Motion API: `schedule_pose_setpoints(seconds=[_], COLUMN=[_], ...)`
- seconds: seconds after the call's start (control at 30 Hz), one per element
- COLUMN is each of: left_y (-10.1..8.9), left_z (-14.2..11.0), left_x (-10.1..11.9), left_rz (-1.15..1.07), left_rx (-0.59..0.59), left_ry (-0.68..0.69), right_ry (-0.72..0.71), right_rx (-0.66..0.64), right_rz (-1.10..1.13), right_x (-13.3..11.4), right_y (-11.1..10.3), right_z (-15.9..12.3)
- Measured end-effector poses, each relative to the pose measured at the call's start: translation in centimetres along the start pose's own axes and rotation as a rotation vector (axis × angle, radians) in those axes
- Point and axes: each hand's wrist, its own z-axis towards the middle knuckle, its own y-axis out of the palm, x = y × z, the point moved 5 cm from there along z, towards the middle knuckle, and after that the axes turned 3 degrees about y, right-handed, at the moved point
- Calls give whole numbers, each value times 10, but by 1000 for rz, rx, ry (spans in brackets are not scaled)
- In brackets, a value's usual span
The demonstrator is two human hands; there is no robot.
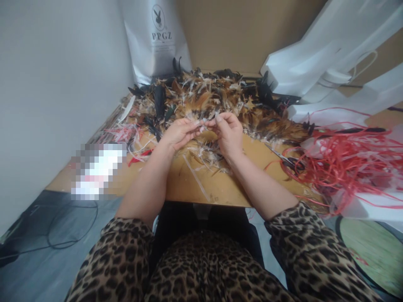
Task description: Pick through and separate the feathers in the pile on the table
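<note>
My left hand (179,133) and my right hand (228,132) meet over the near edge of a big heap of brown, black and white feathers (214,98) on a wooden table (220,188). Both hands have their fingertips pinched together on a small bunch of feathers (204,123) held between them. Loose white and brown feather bits (208,157) lie on the table under my wrists.
A tangle of red plastic string (343,157) lies at the right, with scissors (288,160) beside it. White bags (330,54) stand at the back right, a silver PPGZ bag (157,37) at the back. A wall (56,84) runs along the left. A black cable (63,235) lies on the floor.
</note>
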Motion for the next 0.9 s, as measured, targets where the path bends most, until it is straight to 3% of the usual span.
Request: schedule_pose_setpoints(seconds=[0.2, 0.43, 0.57, 0.9], left_y=[-3, 0, 0, 2], left_z=[-1, -2, -3, -5], left_x=[3, 0, 1, 5], left_rz=[58, 116, 131, 138], left_rx=[17, -40, -47, -85], left_ry=[29, 4, 1, 12], right_ry=[-69, -412, -499, -542], right_rx=[-24, -136, -191, -176], right_rz=[-161, -660, -836, -800], right_x=[-8, -24, -21, -30], right_y=[-9, -6, -2, -4], right_z=[4, 9, 7, 5])
